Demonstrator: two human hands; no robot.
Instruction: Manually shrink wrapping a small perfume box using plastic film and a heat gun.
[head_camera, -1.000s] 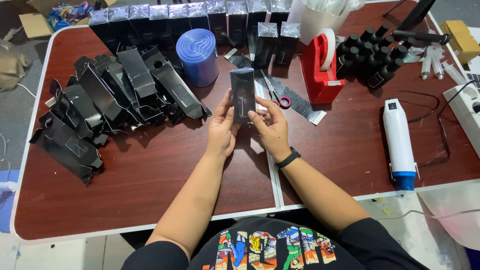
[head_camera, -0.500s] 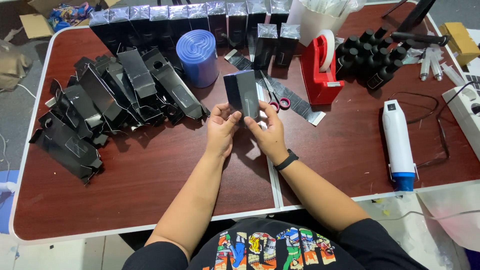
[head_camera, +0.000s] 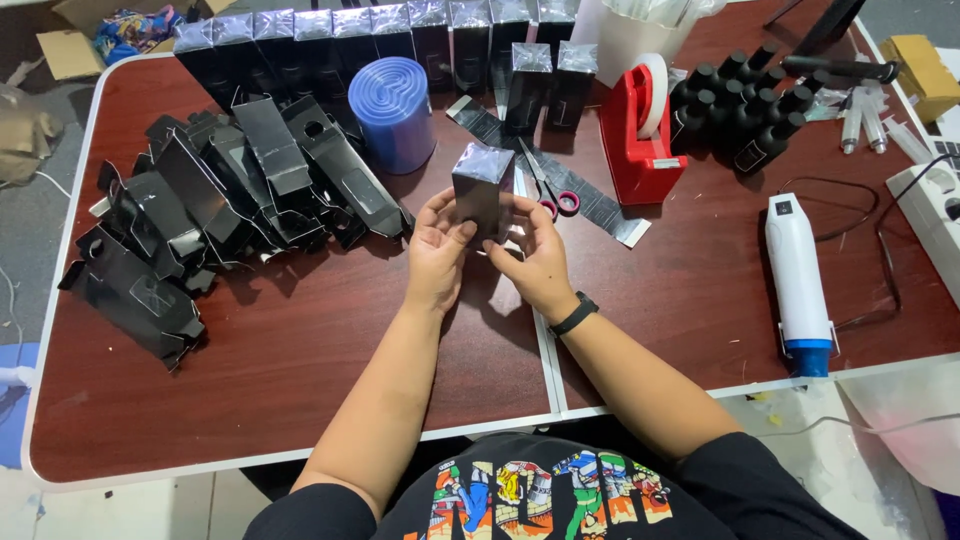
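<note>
Both hands, left hand (head_camera: 437, 255) and right hand (head_camera: 538, 262), are gripping a film-wrapped black box (head_camera: 483, 188) upright above the brown table (head_camera: 300, 380). Flat black cartons (head_camera: 200, 215) are lying left; wrapped boxes (head_camera: 400, 35) are lining the far edge.

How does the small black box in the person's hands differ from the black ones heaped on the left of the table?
The film-wrapped black box is folded up, closed and held upright in both hands; the heap of flat black cartons lies unfolded and loose on the table. The held box shines with film; the heap looks bare. Both are black card.
</note>
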